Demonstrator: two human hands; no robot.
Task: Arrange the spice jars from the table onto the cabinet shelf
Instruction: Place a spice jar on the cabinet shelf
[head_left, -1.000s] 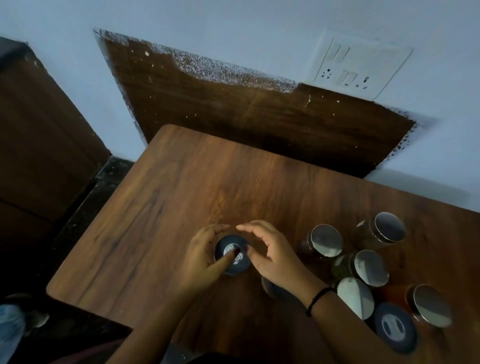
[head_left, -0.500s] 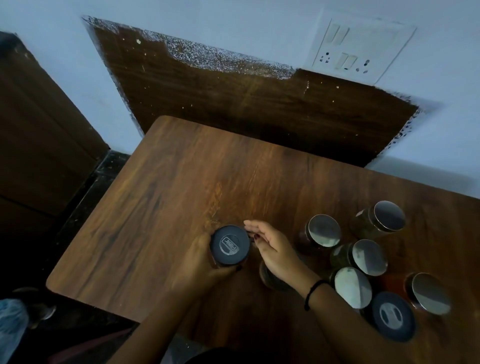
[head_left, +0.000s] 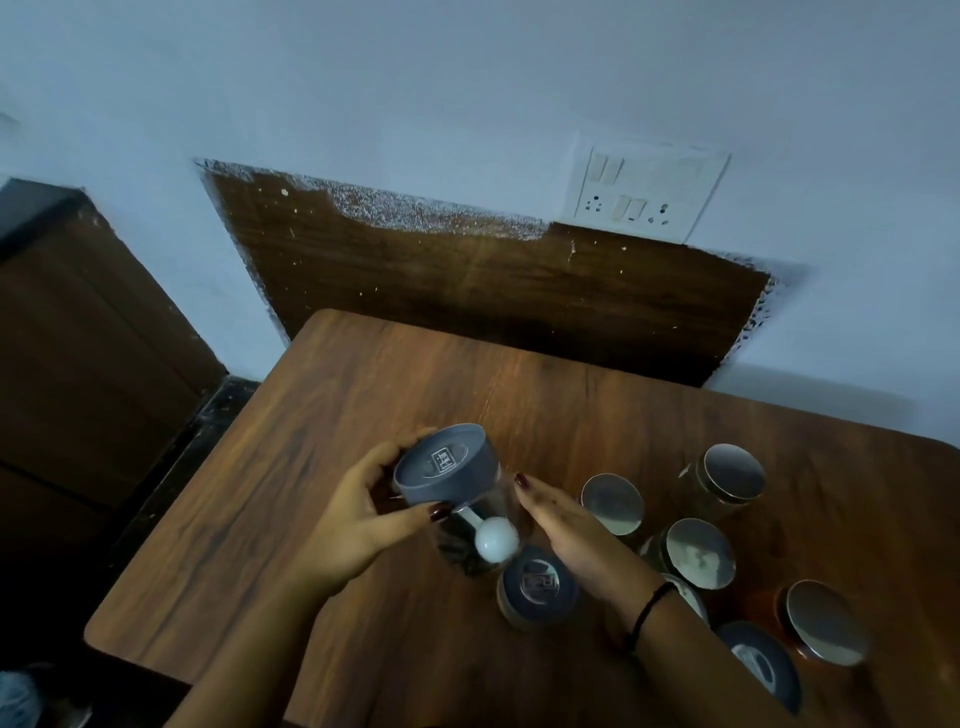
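Looks early in the task. Holds one jar (head_left: 452, 488) up off the table (head_left: 363, 415) in the left hand (head_left: 353, 525); not yet shelved. About seven more stand on the table to the right: a blue-lidded jar (head_left: 537, 584) just below the raised one, silver-lidded jars (head_left: 698, 553) clustered further right, and a second blue lid (head_left: 763, 665) low in the frame, partly behind the right forearm. No shelf in view and no jars seen anywhere but in hand and on the table, so judged as little or nothing put away. Left to do, by that reckoning: carry this jar to the shelf, set it down, then come back for each of the others.

Left hand: wraps round the jar's clear side just under the blue-grey lid, thumb across the near face, fingers round the far side. A firm, full hold. Tilts the jar, lid toward the camera. Shows a white scoop (head_left: 496, 540) at the clear wall below the thumb; inside or clipped outside, cannot tell.

Right hand (head_left: 566, 525): flat, fingers straight and together, palm turned toward the jar, just beside its lower half. Touching it or a hair apart, cannot tell. Grips nothing. Wears a black band (head_left: 649, 610) at the wrist.
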